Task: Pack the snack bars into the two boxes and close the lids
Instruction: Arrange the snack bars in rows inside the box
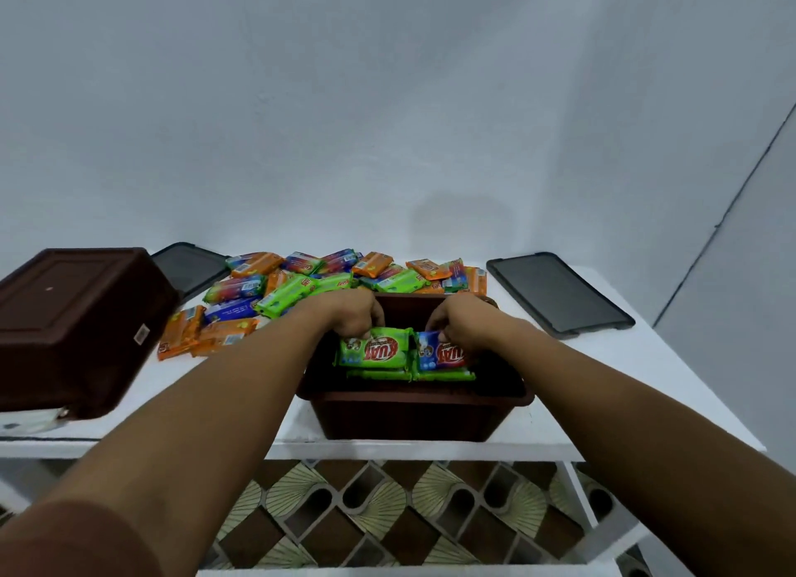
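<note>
Our left hand (354,318) grips a green-wrapped snack bar (375,352) | our right hand (463,323) grips a blue-wrapped snack bar (443,354) | both bars lie inside the open brown plastic box (413,417) at the front edge of the white table (603,387) | a heap of loose wrapped bars (327,277) lies along the back edge.

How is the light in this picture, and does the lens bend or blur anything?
Head view: soft, dim, bluish light; a faint shadow on the wall above the open box; its wide lens stretches both forearms. The green bar in the left hand and the blue bar in the right hand read sharply; the far pile is softer.
</note>
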